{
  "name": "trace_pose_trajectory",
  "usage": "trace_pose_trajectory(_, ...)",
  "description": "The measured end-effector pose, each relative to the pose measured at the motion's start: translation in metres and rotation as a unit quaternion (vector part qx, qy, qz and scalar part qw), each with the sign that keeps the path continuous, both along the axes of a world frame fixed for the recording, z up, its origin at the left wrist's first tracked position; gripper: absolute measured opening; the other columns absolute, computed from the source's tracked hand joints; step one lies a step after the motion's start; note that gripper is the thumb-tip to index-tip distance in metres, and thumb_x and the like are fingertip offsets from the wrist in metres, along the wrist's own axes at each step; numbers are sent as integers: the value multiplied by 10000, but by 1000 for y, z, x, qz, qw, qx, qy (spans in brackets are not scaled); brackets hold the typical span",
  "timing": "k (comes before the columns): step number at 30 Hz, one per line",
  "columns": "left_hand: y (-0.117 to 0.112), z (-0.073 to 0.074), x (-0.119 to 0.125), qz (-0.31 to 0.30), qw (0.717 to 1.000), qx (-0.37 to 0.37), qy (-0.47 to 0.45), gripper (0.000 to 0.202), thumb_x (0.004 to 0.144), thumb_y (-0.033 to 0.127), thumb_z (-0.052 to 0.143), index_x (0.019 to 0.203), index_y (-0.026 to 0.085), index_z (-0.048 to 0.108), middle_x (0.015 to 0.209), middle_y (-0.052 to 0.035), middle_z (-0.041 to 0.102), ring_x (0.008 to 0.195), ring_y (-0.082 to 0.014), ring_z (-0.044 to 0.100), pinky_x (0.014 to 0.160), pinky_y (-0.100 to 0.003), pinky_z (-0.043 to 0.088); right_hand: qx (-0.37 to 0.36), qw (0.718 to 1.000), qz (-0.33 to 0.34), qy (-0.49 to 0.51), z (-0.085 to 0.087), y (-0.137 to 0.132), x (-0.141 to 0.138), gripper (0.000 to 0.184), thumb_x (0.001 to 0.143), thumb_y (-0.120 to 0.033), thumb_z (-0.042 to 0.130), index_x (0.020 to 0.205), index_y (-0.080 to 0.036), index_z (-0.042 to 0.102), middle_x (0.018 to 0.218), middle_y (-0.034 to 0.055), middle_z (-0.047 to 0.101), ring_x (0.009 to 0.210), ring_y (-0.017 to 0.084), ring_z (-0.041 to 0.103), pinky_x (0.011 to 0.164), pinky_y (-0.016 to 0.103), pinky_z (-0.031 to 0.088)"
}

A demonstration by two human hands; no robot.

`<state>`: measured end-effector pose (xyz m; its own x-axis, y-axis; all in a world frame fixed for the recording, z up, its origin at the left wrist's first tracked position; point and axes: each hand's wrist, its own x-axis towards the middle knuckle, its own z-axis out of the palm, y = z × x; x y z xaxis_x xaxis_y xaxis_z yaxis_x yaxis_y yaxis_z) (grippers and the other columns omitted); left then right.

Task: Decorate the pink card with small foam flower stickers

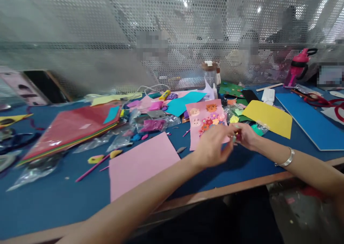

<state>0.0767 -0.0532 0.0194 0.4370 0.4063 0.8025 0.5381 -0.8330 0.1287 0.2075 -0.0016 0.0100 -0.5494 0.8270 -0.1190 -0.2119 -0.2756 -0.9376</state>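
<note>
My left hand (213,146) reaches over the near edge of a pink sheet (192,140), its fingertips meeting those of my right hand (246,134). Both hands are closed in a pinch. Whatever sits between the fingers is too small and blurred to name. The sheet bears an orange cat face (211,108), pale animal faces (196,122) and a cluster of coloured flowers (207,123). Just beyond the fingertips is a small yellow flower (234,119). A yellow sheet (268,116) lies behind my right wrist, and a blank pink sheet (142,161) is left of my left forearm.
Coloured sheets in a stack (77,124) lie at left, near plastic bags and a magenta stick (92,168). Magenta packets (153,125) and a cyan sheet (185,103) fill the middle. Behind stand a lidded jar (210,75) and a pink bottle (297,70); a blue board (314,122) lies right.
</note>
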Motion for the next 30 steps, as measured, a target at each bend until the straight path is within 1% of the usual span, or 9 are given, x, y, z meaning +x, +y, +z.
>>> trace_pose_trajectory(2,19,-11,-19,90,988,-91,-87,305,759,152,451,1060,148,404,830,-42,538,717,-133,527,609,-257,454,-2,1000,-11,24,4,3,-6,127,592,-168,392,465,-168,377,411,-42,373,324,63,319,393,218,306)
trace_pose_trajectory(5,32,-25,-32,102,978,-151,-102,339,751,204,460,1074,137,380,846,-54,517,729,-143,526,594,-262,461,-20,994,-66,89,4,9,-13,148,570,-142,371,426,-170,352,395,-26,357,335,75,331,416,227,310)
trace_pose_trajectory(9,27,-25,-33,78,990,-118,-11,288,761,215,447,1039,147,410,949,-84,514,872,-183,507,738,-331,456,-30,991,-83,100,-2,10,-12,107,562,-140,360,503,-161,447,440,-7,410,374,95,368,437,240,325)
trace_pose_trajectory(13,25,-22,-34,95,988,-115,28,304,751,187,445,1051,142,417,980,-90,516,939,-196,494,786,-341,447,-18,992,-85,87,-2,5,-6,117,532,-143,354,514,-159,468,449,9,410,401,103,377,450,247,314)
trace_pose_trajectory(17,34,-23,-40,141,983,-113,23,297,734,178,443,1027,137,470,967,-88,530,915,-194,507,776,-339,454,-21,989,-101,106,4,1,0,108,560,-179,352,510,-170,448,508,9,408,411,90,334,447,254,301)
trace_pose_trajectory(21,37,-18,-50,116,990,-60,51,177,684,165,470,819,133,580,855,-78,545,830,-184,516,735,-323,447,-36,986,-132,93,6,3,4,114,606,-202,384,543,-160,469,557,12,428,454,93,380,480,256,328)
trace_pose_trajectory(23,35,-16,-51,102,990,-43,92,149,674,172,481,764,147,598,843,-72,550,819,-186,510,737,-337,431,-41,984,-149,84,5,4,4,67,552,-154,402,551,-158,469,566,2,427,469,90,391,499,253,342)
trace_pose_trajectory(26,31,-15,-50,97,983,-45,149,162,665,161,484,768,166,608,889,-65,556,851,-199,498,743,-354,408,-30,986,-155,50,1,5,2,149,455,-56,386,544,-155,451,572,-20,424,472,71,393,500,232,331)
trace_pose_trajectory(30,29,-19,-47,91,973,-58,202,190,647,150,491,800,163,603,951,-68,553,900,-218,485,769,-366,387,-15,988,-155,25,-5,6,0,215,475,4,365,577,-150,476,594,-24,460,495,63,434,539,231,365)
